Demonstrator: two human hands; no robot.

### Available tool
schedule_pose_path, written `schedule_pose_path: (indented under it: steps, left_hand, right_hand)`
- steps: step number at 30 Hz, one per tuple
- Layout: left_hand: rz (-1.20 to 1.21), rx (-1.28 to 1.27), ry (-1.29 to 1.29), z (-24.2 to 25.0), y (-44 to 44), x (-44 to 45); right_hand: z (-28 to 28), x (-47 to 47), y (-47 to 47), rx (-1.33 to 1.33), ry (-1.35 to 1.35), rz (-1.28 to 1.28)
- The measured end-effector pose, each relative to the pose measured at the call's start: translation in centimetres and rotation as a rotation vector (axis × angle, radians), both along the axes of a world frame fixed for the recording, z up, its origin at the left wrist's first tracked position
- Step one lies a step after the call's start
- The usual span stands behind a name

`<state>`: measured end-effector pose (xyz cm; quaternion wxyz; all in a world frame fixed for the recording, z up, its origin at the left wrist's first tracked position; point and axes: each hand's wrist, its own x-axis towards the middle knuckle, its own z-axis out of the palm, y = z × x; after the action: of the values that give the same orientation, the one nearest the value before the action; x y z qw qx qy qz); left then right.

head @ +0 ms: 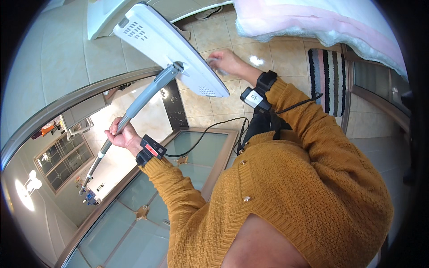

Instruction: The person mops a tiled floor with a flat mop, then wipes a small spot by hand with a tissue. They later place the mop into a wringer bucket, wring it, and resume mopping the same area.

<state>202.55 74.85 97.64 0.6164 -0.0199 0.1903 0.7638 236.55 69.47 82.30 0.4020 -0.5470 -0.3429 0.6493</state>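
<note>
A flat mop with a white rectangular mop head (pixel 167 50) is raised off the floor, its plate tilted. My left hand (pixel 122 134) grips its grey telescopic handle (pixel 139 102) partway along. At the far edge of the head is my right hand (pixel 224 62), slightly blurred, with the fingers bent around something pale and thin, perhaps fluff or a bit of cloth. Whether that pale stuff hangs from the mop pad cannot be told. The pad side of the head faces away from view.
A glass-panelled door (pixel 197 144) stands beside my left arm, by a doorway with a dark threshold (pixel 176 107). A striped rug (pixel 326 80) lies on the tiled floor (pixel 228 100). Fluffy pink and white fabric (pixel 301 20) hangs at top right. Black cables run between my wrist devices.
</note>
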Motion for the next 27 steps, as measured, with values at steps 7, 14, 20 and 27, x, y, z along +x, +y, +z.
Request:
schedule_pose_path:
  steps: [7,14,20,27]
  left_hand:
    - [-0.052,-0.026,-0.048,-0.2,-0.4,-1.0]
    - [-0.146,0.079,-0.099,-0.8,-0.5,-1.7]
    - [-0.132,0.183,-0.044,-1.5,-0.6,-4.1]
    - [-0.317,0.388,-0.186,-3.3,-0.5,-5.4]
  right_hand:
    - [3.1,2.1,3.6,0.307,0.085,-0.191]
    - [6.1,-0.4,4.4,0.293,0.249,0.173]
    - [6.6,-4.1,0.8,0.651,-0.031,0.44]
    - [4.5,-3.2,-0.8,0.577,-0.165,0.43]
